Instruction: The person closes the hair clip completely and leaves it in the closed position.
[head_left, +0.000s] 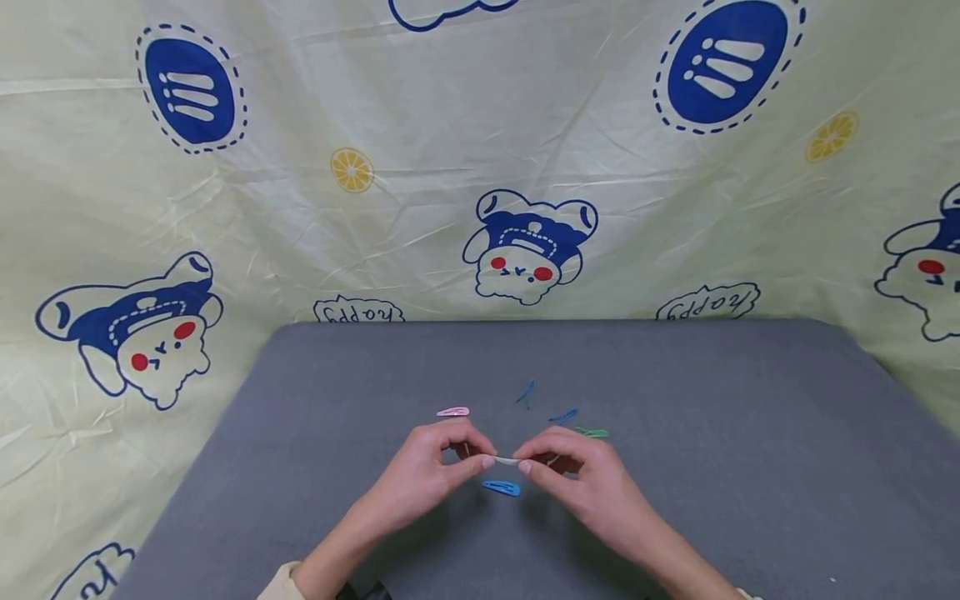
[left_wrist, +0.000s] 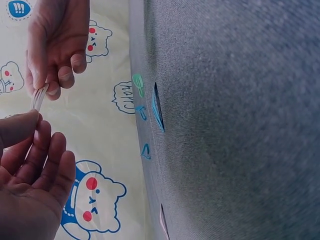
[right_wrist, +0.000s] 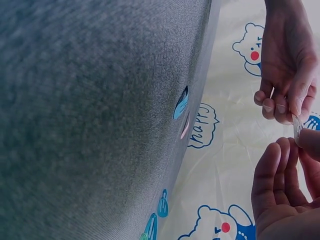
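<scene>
As fingers pinch ends, white clip, long axis ~L-R

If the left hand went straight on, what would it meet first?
The left hand would probably meet the right hand first, across the pale clip both pinch; depth is uncertain.

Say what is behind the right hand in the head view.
Beyond the right hand lie a green clip and a blue clip, with another blue clip farther back. The tabletop the hand covers cannot be seen there.
</scene>
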